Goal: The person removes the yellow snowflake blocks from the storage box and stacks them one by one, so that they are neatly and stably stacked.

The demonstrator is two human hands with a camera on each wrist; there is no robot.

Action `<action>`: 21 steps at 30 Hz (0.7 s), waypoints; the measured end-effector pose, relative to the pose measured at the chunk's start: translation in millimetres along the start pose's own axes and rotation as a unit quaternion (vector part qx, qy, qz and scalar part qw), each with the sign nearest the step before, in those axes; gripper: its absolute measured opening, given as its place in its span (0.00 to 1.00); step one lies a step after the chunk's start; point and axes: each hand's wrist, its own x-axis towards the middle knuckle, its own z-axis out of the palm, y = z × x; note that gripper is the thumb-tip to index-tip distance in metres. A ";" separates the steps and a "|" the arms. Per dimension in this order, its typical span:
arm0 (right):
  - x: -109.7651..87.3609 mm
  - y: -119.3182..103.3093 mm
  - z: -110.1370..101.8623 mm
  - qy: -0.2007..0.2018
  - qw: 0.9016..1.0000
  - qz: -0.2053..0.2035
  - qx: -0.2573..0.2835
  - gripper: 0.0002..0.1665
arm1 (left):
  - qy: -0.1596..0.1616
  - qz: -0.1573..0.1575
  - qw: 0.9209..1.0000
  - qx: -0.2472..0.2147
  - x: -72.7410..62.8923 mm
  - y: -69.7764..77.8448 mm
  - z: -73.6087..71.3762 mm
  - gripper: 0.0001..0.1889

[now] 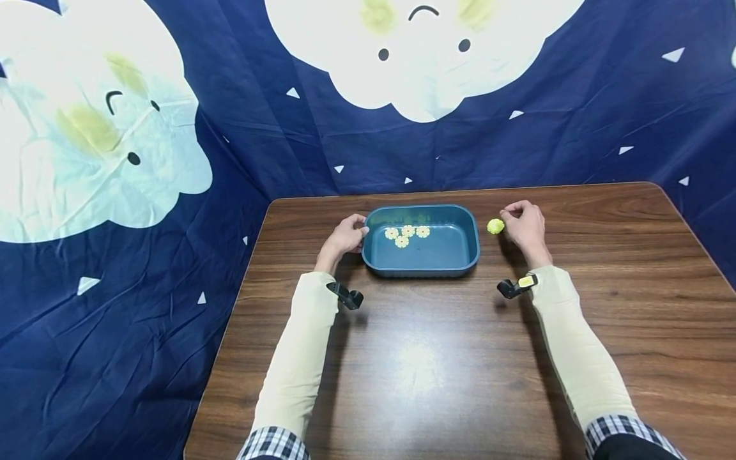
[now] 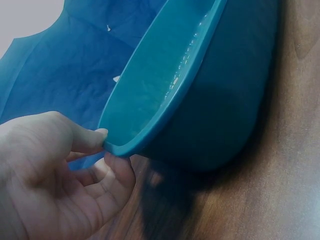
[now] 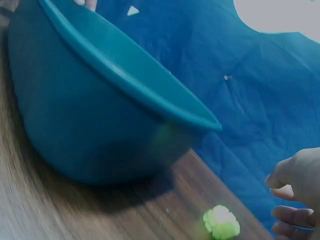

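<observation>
A teal rectangular basin (image 1: pixel 421 273) stands on the wooden table. My left hand (image 1: pixel 347 235) pinches its left rim, with the thumb on top and fingers below, as the left wrist view shows (image 2: pixel 75 175). Inside lie several pale yellow flower shapes (image 1: pixel 401 241); whether they are loose or printed I cannot tell. To the basin's right, a small bumpy yellow-green piece (image 1: pixel 495 226), like a little flower or floret, sits on the table. Just beside it is my right hand (image 1: pixel 526 230), fingers loosely bent, holding nothing; a gap shows between them in the right wrist view (image 3: pixel 300 192).
The brown wooden table (image 1: pixel 425 358) reaches back to a dark blue cloth (image 1: pixel 241 147) with white cloud faces. Each wrist carries a small black camera, one on the left (image 1: pixel 347 296) and one on the right (image 1: pixel 512 287).
</observation>
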 end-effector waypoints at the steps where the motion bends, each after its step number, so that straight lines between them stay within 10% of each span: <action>1: -0.5 -2.9 0.6 0.000 1.000 -0.006 0.003 0.19 | 0.000 0.000 1.000 0.000 -0.2 0.3 -0.1 0.17; 21: -13.4 -55.1 30.7 -0.012 0.994 -0.101 0.049 0.16 | 0.000 0.001 1.000 -0.002 -1.2 1.7 -0.2 0.18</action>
